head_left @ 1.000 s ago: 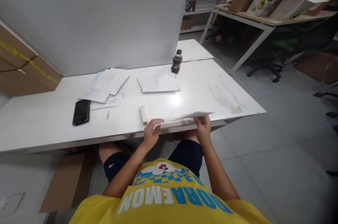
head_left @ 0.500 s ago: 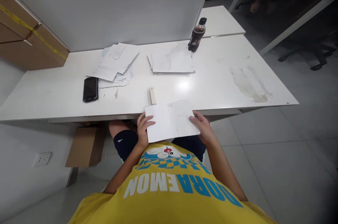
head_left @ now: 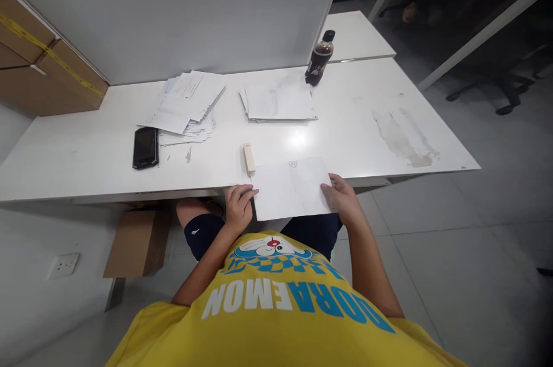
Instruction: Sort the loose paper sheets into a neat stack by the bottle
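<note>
A white sheet of paper (head_left: 294,191), creased near its middle and with a small round mark near the top, is held at the desk's front edge. My right hand (head_left: 344,200) pinches its right side, thumb on top. At its left edge, my left hand (head_left: 239,205) grips with thumb and fingertips near the corner. Just beyond the paper's left corner, a small cream block-like object (head_left: 249,158) lies on the desk. Farther back is a stack of white papers (head_left: 280,103). Whether the held paper is one sheet or several, I cannot tell.
On the white desk (head_left: 86,154), a messy paper pile (head_left: 181,105) lies beside a black phone (head_left: 146,148). A dark cola bottle (head_left: 319,59) stands behind the stack. Cardboard boxes (head_left: 73,79) are at the left, another box (head_left: 136,243) below. A stain (head_left: 406,136) marks the right side.
The paper has moved right and slightly away from my body, with my right hand following. My left hand has shifted from lying over the paper to its left edge.
</note>
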A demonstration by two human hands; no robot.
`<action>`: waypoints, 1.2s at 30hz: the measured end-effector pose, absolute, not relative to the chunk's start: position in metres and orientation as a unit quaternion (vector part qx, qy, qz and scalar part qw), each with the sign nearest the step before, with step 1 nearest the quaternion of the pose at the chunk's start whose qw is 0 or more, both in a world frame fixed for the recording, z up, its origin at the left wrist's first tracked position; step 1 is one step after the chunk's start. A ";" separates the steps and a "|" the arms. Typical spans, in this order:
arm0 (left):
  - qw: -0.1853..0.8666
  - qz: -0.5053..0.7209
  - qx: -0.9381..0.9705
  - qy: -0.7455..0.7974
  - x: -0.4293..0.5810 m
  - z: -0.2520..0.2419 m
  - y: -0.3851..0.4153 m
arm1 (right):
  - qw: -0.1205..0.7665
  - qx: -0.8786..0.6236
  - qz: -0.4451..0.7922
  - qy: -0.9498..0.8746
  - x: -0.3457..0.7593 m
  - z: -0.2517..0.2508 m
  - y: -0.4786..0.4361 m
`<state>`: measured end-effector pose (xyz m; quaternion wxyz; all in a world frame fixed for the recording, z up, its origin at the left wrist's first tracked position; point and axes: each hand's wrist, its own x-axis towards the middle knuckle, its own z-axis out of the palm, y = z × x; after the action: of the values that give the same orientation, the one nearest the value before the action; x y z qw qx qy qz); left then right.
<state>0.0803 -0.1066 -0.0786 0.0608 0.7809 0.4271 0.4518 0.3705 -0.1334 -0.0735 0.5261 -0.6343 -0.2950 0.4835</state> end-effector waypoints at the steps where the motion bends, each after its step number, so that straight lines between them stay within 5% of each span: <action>1: 0.055 0.443 0.785 0.429 0.081 -0.073 -0.104 | 0.524 -0.636 0.480 -0.302 0.371 -0.073 -0.131; 9: 0.060 0.322 0.835 0.442 0.074 -0.051 -0.077 | 0.494 -0.638 0.484 -0.339 0.372 -0.074 -0.122; 19: 0.003 0.395 0.802 0.448 0.088 -0.082 -0.069 | 0.490 -0.659 0.474 -0.318 0.368 -0.073 -0.123; 27: -0.025 0.353 0.870 0.344 0.077 -0.046 -0.032 | 0.418 -0.681 0.349 -0.491 0.387 -0.046 -0.102; 36: 0.067 0.398 0.835 0.373 0.068 -0.025 0.027 | 0.589 -0.636 0.285 -0.409 0.402 -0.024 0.020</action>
<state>0.0676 0.0269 -0.0251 0.0666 0.8354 0.3733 0.3980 0.4024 0.0196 -0.0242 0.5890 -0.6365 -0.4086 0.2846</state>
